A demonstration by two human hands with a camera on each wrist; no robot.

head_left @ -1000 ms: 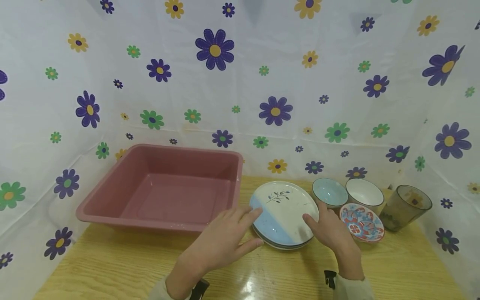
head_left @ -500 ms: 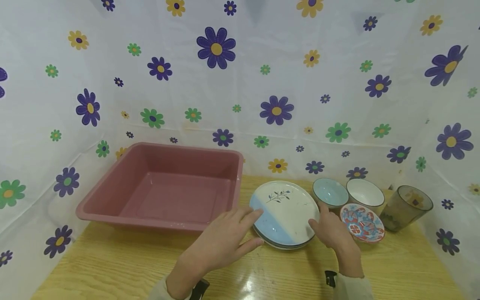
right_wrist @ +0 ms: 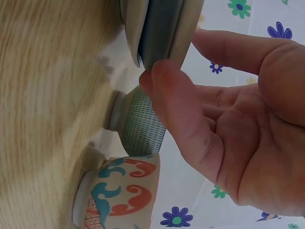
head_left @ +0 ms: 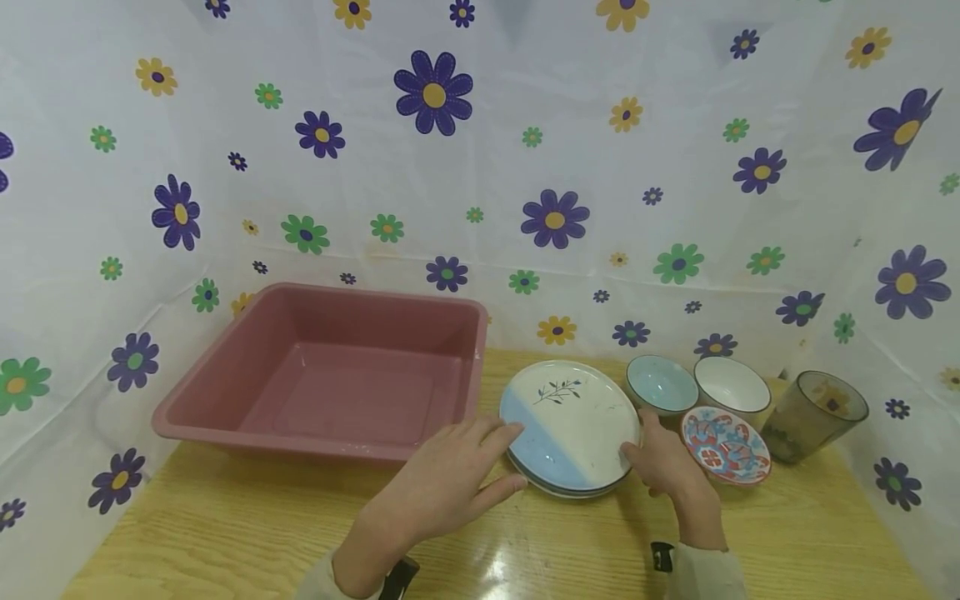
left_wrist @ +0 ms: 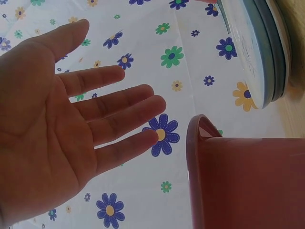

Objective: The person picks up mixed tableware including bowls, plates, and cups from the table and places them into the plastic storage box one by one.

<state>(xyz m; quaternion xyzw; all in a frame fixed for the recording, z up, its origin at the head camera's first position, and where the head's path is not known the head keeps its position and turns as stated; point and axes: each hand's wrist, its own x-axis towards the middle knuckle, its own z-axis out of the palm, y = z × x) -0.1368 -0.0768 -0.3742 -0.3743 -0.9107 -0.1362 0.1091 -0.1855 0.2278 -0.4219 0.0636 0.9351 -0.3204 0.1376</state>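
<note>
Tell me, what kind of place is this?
Probably a little indoor spot set up for handling dishes: a wooden table with flowery sheeting around it, holding a pink basin and a stack of plates.

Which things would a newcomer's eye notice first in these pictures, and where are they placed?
Probably the large dusty-pink basin on the left of the wooden table, before a white backdrop covered with purple, yellow and green flowers. Next, the stack of plates, its top one blue and cream, between the left hand and the right hand. Then the red-and-blue patterned bowl, just beyond the right hand.
</note>
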